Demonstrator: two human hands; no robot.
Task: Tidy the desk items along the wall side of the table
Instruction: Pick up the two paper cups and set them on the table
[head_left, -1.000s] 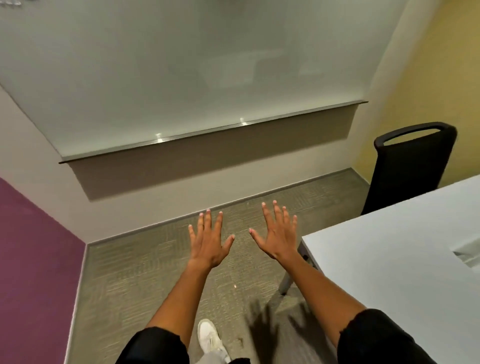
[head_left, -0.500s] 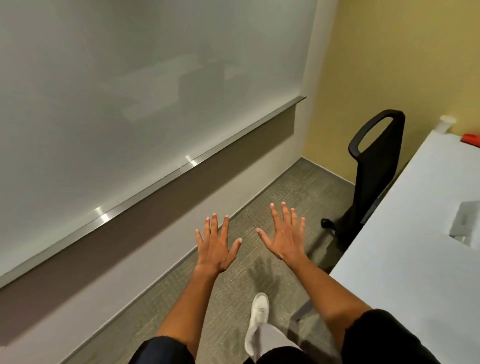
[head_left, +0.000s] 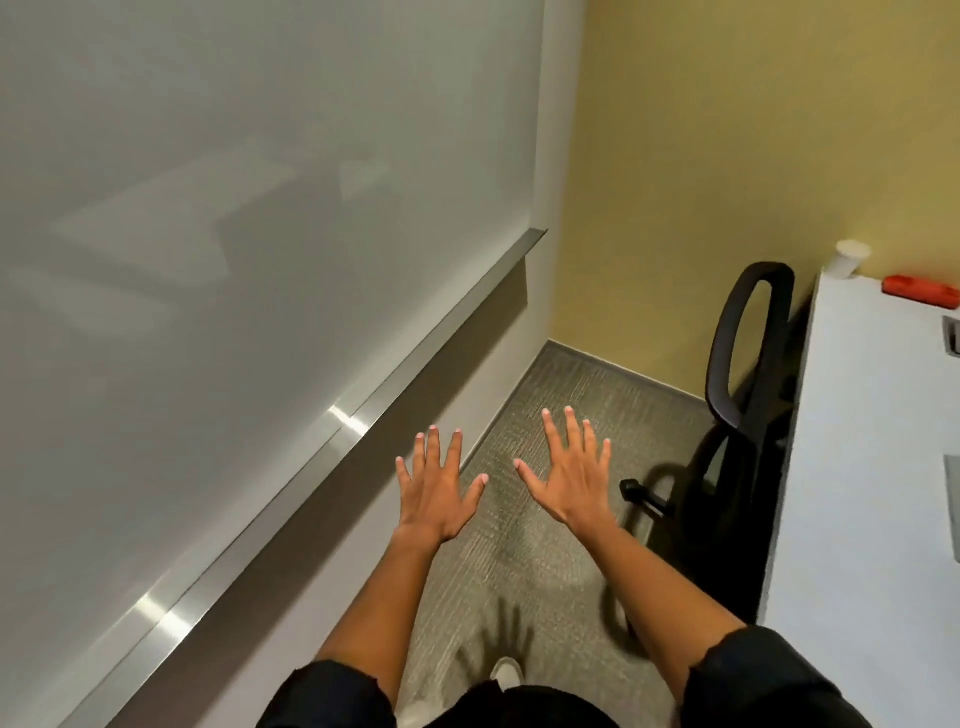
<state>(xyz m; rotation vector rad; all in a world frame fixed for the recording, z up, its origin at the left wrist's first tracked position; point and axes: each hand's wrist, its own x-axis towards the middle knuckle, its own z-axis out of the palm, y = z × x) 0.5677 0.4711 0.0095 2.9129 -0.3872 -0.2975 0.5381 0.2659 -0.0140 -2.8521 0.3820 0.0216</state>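
Two hands: left hand (head_left: 436, 493) and right hand (head_left: 574, 478) held out over the carpet (head_left: 561, 395), fingers spread flat, gripping nothing, likely ready to reach.
Desk items: paper cup (head_left: 849, 258) and red case (head_left: 919, 287) on the table (head_left: 862, 467), at its far yellow-wall end.
Chair (head_left: 748, 364): tucked against the table edge.

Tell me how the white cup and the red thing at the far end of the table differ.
The white cup stands upright at the table's far corner; the red thing lies flat and low, to the right of the cup. The cup is pale and tapered; the red thing is long and boxy. Both sit by the yellow wall, with neither hand touching them.
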